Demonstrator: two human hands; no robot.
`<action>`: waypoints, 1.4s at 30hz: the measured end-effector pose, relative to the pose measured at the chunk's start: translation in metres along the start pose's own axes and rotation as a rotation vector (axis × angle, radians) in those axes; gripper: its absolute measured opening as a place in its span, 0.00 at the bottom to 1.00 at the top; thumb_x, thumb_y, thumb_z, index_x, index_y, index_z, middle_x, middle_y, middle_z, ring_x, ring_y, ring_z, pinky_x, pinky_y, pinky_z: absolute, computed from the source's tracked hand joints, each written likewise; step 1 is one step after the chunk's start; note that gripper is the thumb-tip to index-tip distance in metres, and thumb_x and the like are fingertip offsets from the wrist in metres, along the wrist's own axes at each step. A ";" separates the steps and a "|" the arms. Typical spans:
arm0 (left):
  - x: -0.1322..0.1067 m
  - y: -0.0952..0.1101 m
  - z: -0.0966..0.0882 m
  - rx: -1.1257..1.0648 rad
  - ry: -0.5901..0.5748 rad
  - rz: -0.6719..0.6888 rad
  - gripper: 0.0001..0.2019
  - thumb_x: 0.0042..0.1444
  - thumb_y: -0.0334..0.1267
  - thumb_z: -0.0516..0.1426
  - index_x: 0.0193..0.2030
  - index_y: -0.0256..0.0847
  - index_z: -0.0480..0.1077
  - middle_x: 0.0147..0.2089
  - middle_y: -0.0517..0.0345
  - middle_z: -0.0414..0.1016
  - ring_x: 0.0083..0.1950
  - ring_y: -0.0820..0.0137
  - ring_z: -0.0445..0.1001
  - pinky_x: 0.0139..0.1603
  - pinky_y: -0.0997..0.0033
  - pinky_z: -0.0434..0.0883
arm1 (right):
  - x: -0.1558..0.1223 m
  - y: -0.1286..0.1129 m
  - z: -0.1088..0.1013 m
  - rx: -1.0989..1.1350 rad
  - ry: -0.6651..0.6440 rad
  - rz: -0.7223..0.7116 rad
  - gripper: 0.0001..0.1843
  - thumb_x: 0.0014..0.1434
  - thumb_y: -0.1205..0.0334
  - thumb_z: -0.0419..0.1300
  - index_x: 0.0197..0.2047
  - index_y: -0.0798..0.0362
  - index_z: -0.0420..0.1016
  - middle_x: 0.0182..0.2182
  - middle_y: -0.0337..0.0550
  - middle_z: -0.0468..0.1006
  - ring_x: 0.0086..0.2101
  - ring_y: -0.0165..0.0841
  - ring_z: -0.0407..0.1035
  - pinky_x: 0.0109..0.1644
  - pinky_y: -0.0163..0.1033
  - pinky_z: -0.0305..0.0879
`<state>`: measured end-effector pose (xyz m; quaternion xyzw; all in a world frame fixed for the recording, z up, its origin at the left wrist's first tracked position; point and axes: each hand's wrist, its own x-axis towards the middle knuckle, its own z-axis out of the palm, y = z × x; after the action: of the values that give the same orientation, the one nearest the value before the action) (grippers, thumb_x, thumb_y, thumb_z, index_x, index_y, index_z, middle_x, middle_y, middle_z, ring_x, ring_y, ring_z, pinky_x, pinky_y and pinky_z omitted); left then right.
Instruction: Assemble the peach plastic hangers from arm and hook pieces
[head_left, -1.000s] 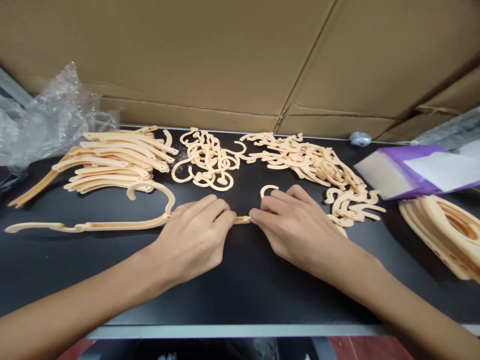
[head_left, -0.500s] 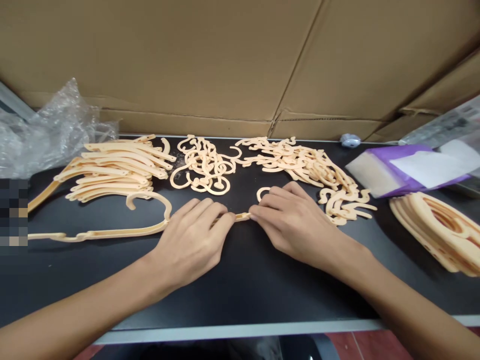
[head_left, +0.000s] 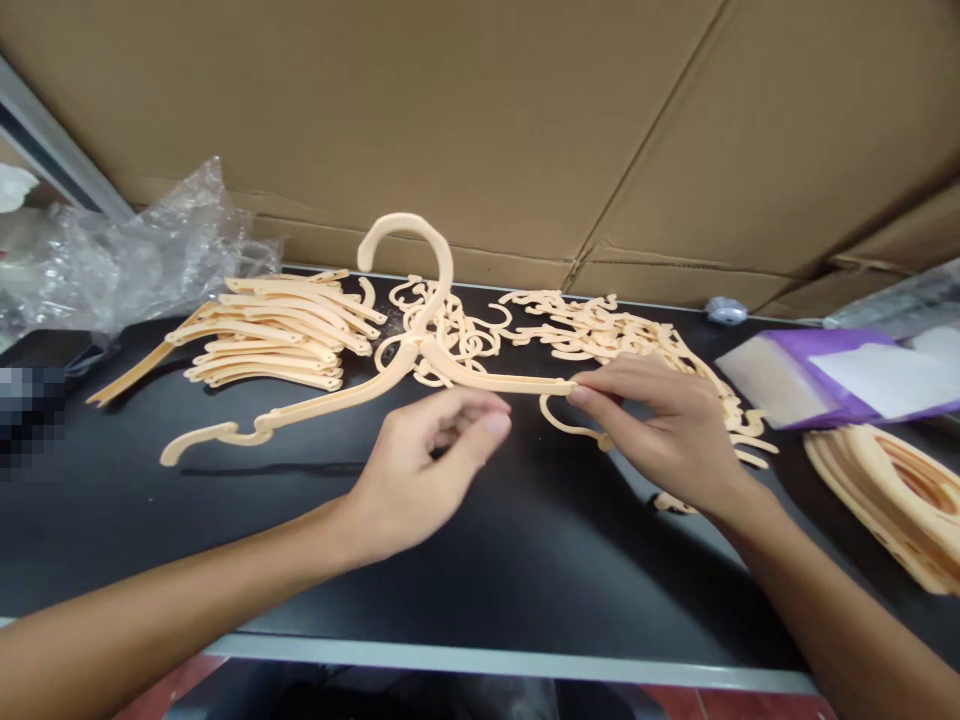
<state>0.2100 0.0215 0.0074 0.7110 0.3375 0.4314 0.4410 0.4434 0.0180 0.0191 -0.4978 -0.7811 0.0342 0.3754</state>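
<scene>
A peach plastic clothes hanger [head_left: 495, 381] with its hook upright is lifted above the black table. Its right arm's end is pinched between the thumb and fingers of my right hand [head_left: 660, 420]. My left hand [head_left: 435, 460] is just below the hanger's middle, apart from it, fingers curled and thumb held off, nothing visible in it. A loose hook [head_left: 562, 425] lies under the right end of the hanger. Below my right palm a small peach piece [head_left: 675, 505] shows; whether it is held or lying, I cannot tell.
Hanger arms [head_left: 277, 340] are piled at left, hooks [head_left: 469, 345] in the middle, and smaller curved pieces [head_left: 600, 325] at right. A peach stack [head_left: 877, 500] and a purple-and-white packet [head_left: 832, 375] stand far right. Bubble wrap [head_left: 165, 250] and cardboard [head_left: 450, 120] border the table [head_left: 420, 590].
The hanger has risen off the table, hook now upright. My left hand has let go of it and dropped slightly. My right hand keeps its end and has moved right.
</scene>
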 end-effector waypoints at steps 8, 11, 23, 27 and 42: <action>0.014 0.000 -0.006 -0.557 0.163 -0.358 0.16 0.55 0.47 0.66 0.35 0.37 0.68 0.30 0.62 0.72 0.23 0.75 0.73 0.19 0.76 0.75 | -0.002 0.002 -0.002 0.032 0.070 0.058 0.07 0.62 0.63 0.62 0.32 0.47 0.80 0.26 0.40 0.81 0.31 0.38 0.75 0.37 0.45 0.68; 0.018 0.001 -0.010 -0.593 0.230 -0.325 0.16 0.55 0.45 0.66 0.44 0.39 0.70 0.33 0.61 0.75 0.24 0.74 0.76 0.19 0.77 0.76 | -0.001 0.004 -0.004 0.022 0.077 0.062 0.07 0.61 0.64 0.63 0.31 0.47 0.79 0.26 0.39 0.81 0.31 0.37 0.75 0.38 0.45 0.68; 0.024 0.000 -0.017 -0.757 0.297 -0.376 0.09 0.48 0.32 0.70 0.34 0.37 0.76 0.35 0.62 0.80 0.38 0.73 0.81 0.40 0.78 0.80 | 0.000 -0.003 0.001 -0.025 -0.010 0.047 0.08 0.63 0.67 0.61 0.33 0.50 0.79 0.28 0.40 0.82 0.29 0.34 0.74 0.40 0.44 0.66; 0.027 -0.001 -0.018 -0.733 0.380 -0.339 0.08 0.47 0.31 0.70 0.32 0.36 0.76 0.34 0.62 0.80 0.36 0.73 0.81 0.44 0.75 0.81 | -0.001 -0.001 0.006 -0.133 0.123 -0.031 0.04 0.62 0.66 0.62 0.37 0.51 0.79 0.32 0.44 0.82 0.36 0.37 0.75 0.45 0.46 0.67; 0.031 0.001 -0.022 -0.821 0.413 -0.336 0.05 0.50 0.28 0.69 0.33 0.34 0.78 0.35 0.60 0.81 0.37 0.73 0.81 0.45 0.77 0.82 | -0.010 -0.007 0.014 -0.298 0.141 -0.139 0.13 0.66 0.63 0.58 0.31 0.57 0.79 0.20 0.41 0.77 0.21 0.31 0.70 0.26 0.37 0.59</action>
<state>0.2024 0.0549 0.0236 0.3135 0.3300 0.5835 0.6726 0.4319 0.0108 0.0067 -0.4939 -0.7818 -0.1427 0.3527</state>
